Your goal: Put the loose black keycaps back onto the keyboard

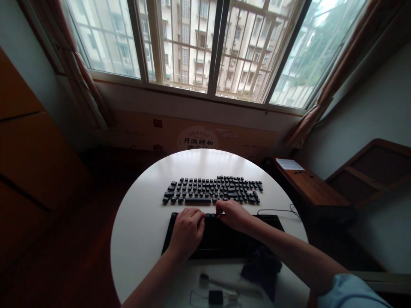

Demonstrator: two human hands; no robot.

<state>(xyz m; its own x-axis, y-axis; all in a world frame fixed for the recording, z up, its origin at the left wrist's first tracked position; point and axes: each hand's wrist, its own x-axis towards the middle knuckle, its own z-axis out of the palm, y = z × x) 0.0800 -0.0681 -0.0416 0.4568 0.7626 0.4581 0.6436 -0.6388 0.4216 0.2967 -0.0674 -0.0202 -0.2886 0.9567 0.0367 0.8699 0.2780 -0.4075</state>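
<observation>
A black keyboard (pixel 221 246) lies on the round white table, most of its bed dark and a few keycaps (pixel 210 215) showing along its far edge. My left hand (pixel 189 226) rests on its far left part, fingers curled over the edge and thumb beside them. At the far edge, right of those keycaps, my right hand (pixel 233 214) is closed in a pinch, fingertips down at the keyboard. Whatever sits between those fingertips is hidden. Just beyond the keyboard, loose black keycaps (pixel 198 200) are laid out in rows like a keyboard layout.
Near the table's front lie a brush (pixel 231 284), a small black piece with wire loops (pixel 215 297) and a dark purple cloth (pixel 263 271). A thin cable (pixel 276 210) runs off the right side of the white table (pixel 135 239). A wooden desk (pixel 317 190) stands right.
</observation>
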